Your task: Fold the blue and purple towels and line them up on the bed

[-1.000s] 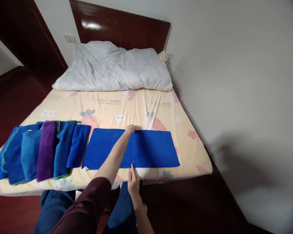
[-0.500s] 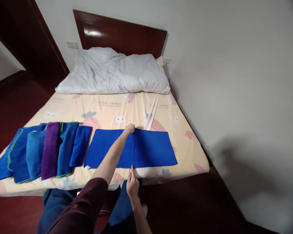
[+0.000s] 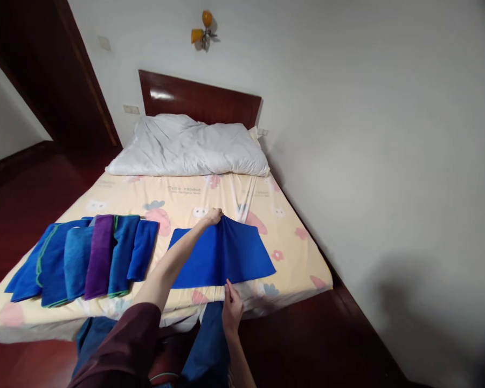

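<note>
A blue towel (image 3: pixel 248 253) lies crosswise on the bed, its middle pinched up into a ridge and its two ends resting on the sheet. My left hand (image 3: pixel 214 216) is closed on the far edge at that ridge, the arm reaching across the towel's left half. At the near edge, my right hand (image 3: pixel 231 310) pinches the cloth between thumb and fingers. Left of this towel are several folded cloths: a blue one (image 3: pixel 143 250), a teal-blue one with green trim (image 3: pixel 123 250), a purple one (image 3: pixel 99 258), a lighter blue one (image 3: pixel 78 264) and darker blue ones (image 3: pixel 53 269).
The bed (image 3: pixel 303 264) has a pale yellow printed sheet. A white quilt (image 3: pixel 189 148) is bunched against the dark wooden headboard (image 3: pixel 202 97). To the right runs a white wall (image 3: pixel 367 134); a wall lamp (image 3: pixel 204 32) hangs above. My legs stand at the bed's near edge.
The towel's middle has risen into a ridge, and its two ends have drawn inward. Both hands keep their grip. My view has tilted up, bringing the wall lamp in.
</note>
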Available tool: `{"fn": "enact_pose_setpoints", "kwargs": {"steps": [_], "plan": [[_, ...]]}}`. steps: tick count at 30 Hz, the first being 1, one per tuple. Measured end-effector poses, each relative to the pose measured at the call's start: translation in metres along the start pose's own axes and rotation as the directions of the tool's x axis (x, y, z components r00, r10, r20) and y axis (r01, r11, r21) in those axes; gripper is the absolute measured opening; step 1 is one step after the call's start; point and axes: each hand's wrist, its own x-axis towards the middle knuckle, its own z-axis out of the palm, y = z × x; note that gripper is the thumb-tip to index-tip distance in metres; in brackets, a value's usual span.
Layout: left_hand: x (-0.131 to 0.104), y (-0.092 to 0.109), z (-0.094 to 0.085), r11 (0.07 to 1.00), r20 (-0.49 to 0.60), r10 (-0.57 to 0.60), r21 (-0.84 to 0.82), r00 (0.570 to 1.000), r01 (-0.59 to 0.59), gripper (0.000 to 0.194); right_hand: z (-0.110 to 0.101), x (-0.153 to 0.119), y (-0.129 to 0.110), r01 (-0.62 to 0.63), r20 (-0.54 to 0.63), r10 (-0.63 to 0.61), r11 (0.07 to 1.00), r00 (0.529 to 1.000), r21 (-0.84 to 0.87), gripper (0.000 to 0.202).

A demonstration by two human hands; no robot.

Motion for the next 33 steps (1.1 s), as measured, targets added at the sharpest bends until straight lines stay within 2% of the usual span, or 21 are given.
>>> {"fn": "enact_pose_setpoints", "kwargs": {"steps": [4,9,12,15,19,23,26,33], "plan": [[-0.024,0.012,-0.045,0.997,-0.097,0.014,-0.077,0.995,-0.021,0.024,-0.024,0.023,-0.023,0.048,-0.151,-0.025,0.988,0.988,0.146,0.062],[-0.053,0.022,-0.103,0.974,-0.196,0.062,-0.202,0.979,-0.102,0.029,-0.067,0.075,-0.065,0.147,-0.291,-0.071,0.957,0.954,0.250,0.062],[-0.071,0.031,-0.135,0.935,-0.261,0.076,-0.317,0.962,-0.160,0.032,-0.098,0.113,-0.106,0.227,-0.295,-0.145,0.937,0.945,0.265,0.060],[-0.092,0.045,-0.167,0.849,-0.332,0.038,-0.487,0.942,-0.206,0.032,-0.129,0.152,-0.152,0.278,-0.284,-0.185,0.901,0.941,0.333,0.059],[-0.119,0.061,-0.203,0.776,-0.420,0.056,-0.552,0.906,-0.304,0.033,-0.159,0.191,-0.210,0.251,-0.230,-0.158,0.851,0.960,0.462,0.063],[-0.139,0.070,-0.221,0.733,-0.453,0.096,-0.571,0.886,-0.371,0.034,-0.173,0.208,-0.249,0.236,-0.205,-0.143,0.792,0.968,0.563,0.057],[-0.148,0.073,-0.226,0.700,-0.448,0.084,-0.609,0.890,-0.373,0.035,-0.177,0.208,-0.266,0.183,-0.159,-0.106,0.761,0.981,0.622,0.053],[-0.157,0.078,-0.233,0.681,-0.421,0.043,-0.651,0.906,-0.335,0.038,-0.183,0.197,-0.267,0.105,-0.088,-0.065,0.789,0.994,0.605,0.051]]}}
